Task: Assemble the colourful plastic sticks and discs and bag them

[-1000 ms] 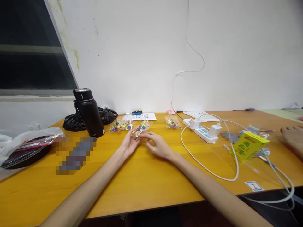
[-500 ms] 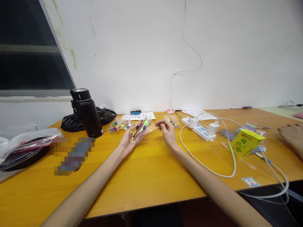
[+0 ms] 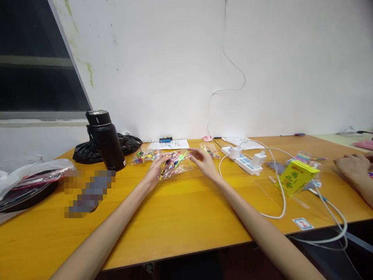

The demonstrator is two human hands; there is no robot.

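A clear plastic bag of small colourful plastic pieces (image 3: 176, 165) is held up over the table between my hands. My left hand (image 3: 153, 171) grips its left side, thumb across the front. At the bag's upper right edge, the fingers and thumb of my right hand (image 3: 205, 163) close on the plastic. Behind my left hand lie more bagged colourful pieces (image 3: 142, 155). Another small bag of pieces (image 3: 210, 151) rests just beyond my right hand.
A black bottle (image 3: 105, 142) stands left, before a black plastic bag (image 3: 87, 152). A white power strip (image 3: 247, 165) with chargers and looping cables lies right, near a yellow box (image 3: 298, 177). Another person's hand (image 3: 352, 167) rests at far right. A screwdriver (image 3: 165, 140) lies on paper behind.
My left hand turned the bag so its broad side shows. My right hand let go, drew back to the right, then came back to the bag's right edge.
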